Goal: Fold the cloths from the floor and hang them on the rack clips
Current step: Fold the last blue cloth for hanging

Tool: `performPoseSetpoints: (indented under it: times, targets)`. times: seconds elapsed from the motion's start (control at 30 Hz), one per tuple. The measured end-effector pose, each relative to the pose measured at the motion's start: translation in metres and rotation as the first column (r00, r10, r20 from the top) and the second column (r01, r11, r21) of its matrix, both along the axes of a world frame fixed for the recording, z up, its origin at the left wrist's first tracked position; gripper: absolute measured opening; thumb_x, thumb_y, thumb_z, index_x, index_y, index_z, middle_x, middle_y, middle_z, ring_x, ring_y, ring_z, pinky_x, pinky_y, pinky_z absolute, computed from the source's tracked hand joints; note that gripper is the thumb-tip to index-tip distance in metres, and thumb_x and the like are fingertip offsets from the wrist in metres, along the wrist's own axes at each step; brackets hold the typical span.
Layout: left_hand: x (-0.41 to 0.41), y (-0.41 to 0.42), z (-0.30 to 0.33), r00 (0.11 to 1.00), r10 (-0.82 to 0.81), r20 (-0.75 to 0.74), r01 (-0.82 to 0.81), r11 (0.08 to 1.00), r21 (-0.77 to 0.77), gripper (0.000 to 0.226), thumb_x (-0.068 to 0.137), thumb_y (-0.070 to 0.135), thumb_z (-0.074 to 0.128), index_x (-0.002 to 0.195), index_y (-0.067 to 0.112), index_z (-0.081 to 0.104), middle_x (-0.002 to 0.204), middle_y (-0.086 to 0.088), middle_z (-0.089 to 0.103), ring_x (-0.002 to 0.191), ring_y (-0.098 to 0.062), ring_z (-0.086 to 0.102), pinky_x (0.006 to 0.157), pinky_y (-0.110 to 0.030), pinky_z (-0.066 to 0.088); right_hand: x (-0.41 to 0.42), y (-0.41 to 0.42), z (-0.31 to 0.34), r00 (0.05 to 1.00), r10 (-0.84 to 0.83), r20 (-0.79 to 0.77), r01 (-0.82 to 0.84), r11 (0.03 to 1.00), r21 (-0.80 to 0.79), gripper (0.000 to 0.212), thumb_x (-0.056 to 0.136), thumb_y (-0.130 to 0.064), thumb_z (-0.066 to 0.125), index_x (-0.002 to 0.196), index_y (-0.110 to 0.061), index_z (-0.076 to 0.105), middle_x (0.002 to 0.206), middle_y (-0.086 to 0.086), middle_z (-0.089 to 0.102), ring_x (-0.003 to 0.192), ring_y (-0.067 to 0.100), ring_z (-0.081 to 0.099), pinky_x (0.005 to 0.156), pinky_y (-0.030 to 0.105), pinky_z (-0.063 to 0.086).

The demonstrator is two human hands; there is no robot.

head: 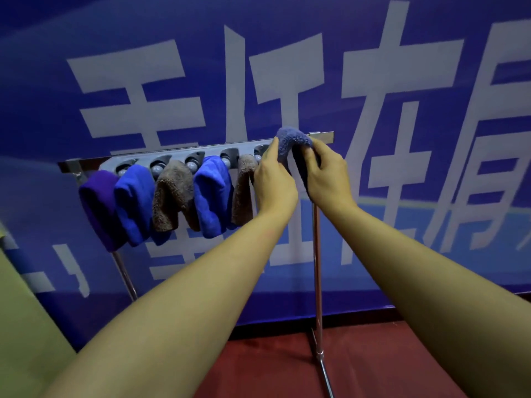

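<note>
Both hands work at the right end of the rack (184,149), each grip closed on the same grey-blue cloth (293,140). The left hand (273,179) holds the cloth's left side with its fingers curled round the fabric, thumb lying up along the edge. The right hand (327,173) pinches the right side, fingers bent over the top fold. The cloth arches over the rack's top bar between the two grips, its darker lower part hanging down behind the right hand.

To the left of the left grip, five folded cloths hang from the clip strip (201,156): a brown cloth (244,188) just beside the hand, then a bright blue cloth (212,196), a second brown cloth (172,196), another blue cloth (135,202) and a purple cloth (99,208) farthest away. Below the right grip the rack's chrome post (317,268) runs down to the red floor (273,369). Behind everything stands a blue banner (431,196) with large white characters
</note>
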State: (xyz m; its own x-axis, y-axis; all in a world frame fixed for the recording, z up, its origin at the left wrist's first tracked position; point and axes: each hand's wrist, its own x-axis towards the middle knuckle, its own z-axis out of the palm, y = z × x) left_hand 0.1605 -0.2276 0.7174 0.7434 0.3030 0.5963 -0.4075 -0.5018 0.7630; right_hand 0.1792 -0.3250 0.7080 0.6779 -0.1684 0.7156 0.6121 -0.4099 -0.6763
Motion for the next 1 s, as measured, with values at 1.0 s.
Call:
performPoseSetpoints:
  times: [1.0]
  targets:
    - [0.034,0.028,-0.028,0.990,0.048,-0.131,-0.008,0.957,0.290,0.070,0.088,-0.008,0.044,0.148,0.028,0.045,0.139,-0.007,0.060,0.122,-0.029,0.060,0.100,-0.040,0.051,0.029,0.001,-0.040,0.984,0.032,-0.178,-0.046,0.996,-0.075,0.031,0.106,-0.026,0.043,0.127,-0.021,0.065,0.095,-0.002,0.068,0.084,0.014,0.063,0.066,0.013,0.048]
